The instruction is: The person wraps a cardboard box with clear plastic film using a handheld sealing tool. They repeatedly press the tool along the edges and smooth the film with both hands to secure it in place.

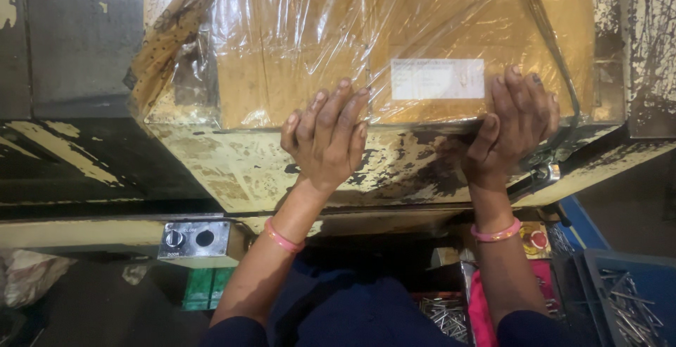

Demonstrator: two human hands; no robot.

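Note:
A brown cardboard box [296,58] wrapped in clear plastic film lies on a worn, paint-chipped yellow machine platform [232,171]. A white label [437,79] is stuck on the box's near side. My left hand [325,139] presses flat against the box's near edge, fingers together and pointing up. My right hand [512,125] presses against the same edge just right of the label, fingers curled onto the film. Both wrists wear pink bangles.
A small metal control panel [195,238] with a knob and a round hole sits below the platform at left. A blue crate [620,298] of metal pins stands at lower right, with more pins [443,315] beside a pink cloth. A dark machine wall [77,37] rises at left.

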